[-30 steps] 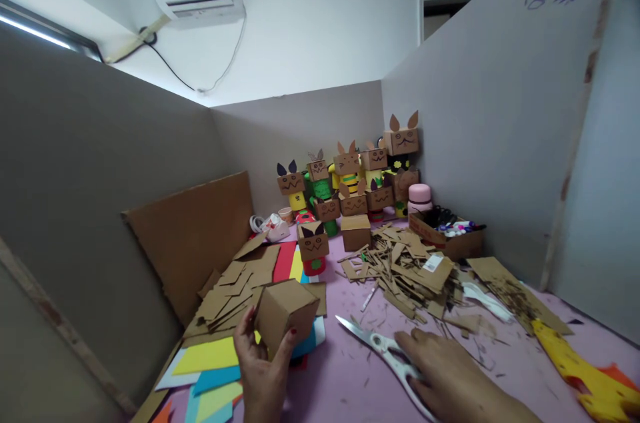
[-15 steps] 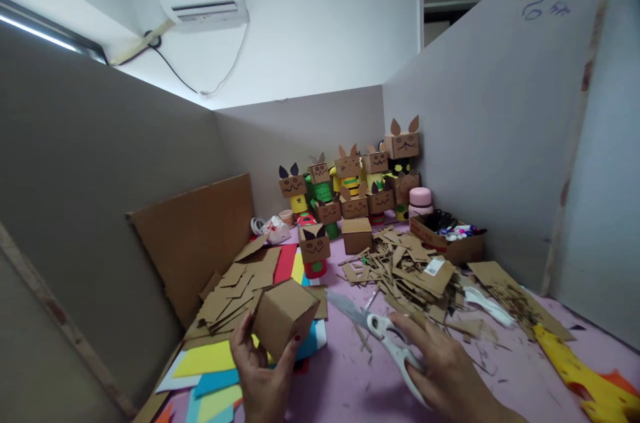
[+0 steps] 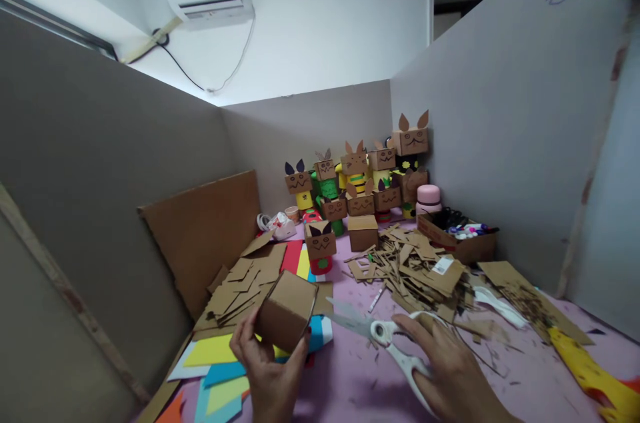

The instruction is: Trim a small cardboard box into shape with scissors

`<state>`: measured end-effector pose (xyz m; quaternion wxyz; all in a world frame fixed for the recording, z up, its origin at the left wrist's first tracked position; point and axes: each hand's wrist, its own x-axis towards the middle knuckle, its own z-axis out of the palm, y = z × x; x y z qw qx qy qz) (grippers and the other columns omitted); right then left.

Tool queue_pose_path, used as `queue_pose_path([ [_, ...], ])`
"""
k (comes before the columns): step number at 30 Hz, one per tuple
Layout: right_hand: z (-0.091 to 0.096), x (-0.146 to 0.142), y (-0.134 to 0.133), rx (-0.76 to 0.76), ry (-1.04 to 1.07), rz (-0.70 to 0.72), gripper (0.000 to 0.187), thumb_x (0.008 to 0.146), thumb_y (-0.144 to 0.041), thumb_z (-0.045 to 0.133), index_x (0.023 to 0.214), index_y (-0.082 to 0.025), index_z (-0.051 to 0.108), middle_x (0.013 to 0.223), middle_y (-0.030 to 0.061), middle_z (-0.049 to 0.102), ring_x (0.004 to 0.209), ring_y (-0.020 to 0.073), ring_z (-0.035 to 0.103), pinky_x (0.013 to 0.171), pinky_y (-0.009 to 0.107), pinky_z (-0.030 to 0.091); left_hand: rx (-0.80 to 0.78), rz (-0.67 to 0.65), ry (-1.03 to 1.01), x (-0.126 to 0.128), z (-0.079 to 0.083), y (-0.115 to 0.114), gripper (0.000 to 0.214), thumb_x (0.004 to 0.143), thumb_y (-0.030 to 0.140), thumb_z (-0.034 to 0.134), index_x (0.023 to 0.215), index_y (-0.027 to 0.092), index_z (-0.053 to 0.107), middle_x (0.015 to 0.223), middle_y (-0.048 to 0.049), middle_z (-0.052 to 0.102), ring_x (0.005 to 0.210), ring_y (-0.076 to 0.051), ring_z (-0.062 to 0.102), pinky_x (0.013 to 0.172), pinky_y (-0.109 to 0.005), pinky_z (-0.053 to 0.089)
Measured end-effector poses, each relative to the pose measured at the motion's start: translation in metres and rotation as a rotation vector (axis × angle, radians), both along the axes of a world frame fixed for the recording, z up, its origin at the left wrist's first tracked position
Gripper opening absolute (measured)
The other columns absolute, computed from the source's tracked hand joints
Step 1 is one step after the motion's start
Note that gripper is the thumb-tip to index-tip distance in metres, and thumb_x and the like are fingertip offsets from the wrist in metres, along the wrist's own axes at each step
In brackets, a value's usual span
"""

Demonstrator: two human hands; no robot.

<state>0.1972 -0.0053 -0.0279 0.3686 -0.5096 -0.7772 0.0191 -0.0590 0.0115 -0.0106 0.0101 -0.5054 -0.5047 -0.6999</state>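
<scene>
A plain cardboard box [image 3: 287,310], tilted and raised over the table, is gripped from below by my left hand [image 3: 273,366], thumb on its right side. My right hand [image 3: 445,360] has its fingers in the handles of white-handled scissors [image 3: 383,333]. Their grey blades point left at the box, slightly parted, with the tips a short way from its right edge. Under the left hand lie sheets of yellow paper [image 3: 210,351] and blue paper [image 3: 223,373].
Cardboard scraps [image 3: 415,270] are heaped right of centre, with flat cardboard pieces [image 3: 240,290] on the left. Several cardboard animal figures [image 3: 320,246] stand at the back. An open box of pens [image 3: 455,243] and a pink container [image 3: 429,200] sit at the right.
The box has been turned in my left hand, so a different face shows. The scissors stay close to it in my right hand. The whole view has shifted slightly.
</scene>
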Motion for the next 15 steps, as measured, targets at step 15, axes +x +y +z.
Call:
queue_pose_path([
  [15,-0.02,-0.042,-0.013,-0.556,0.575,0.36,0.059,0.07,-0.036,0.063,0.124,-0.016,0.054,0.107,0.0128,0.067,0.088,0.0247,0.065,0.08,0.029,0.048,0.324,0.088,0.324,-0.001,-0.01,-0.001,0.08,0.056,0.007,0.078,0.119,0.032,0.035,0.128,-0.0064,0.037,0.124,-0.025,0.041,0.101,-0.047,0.039],
])
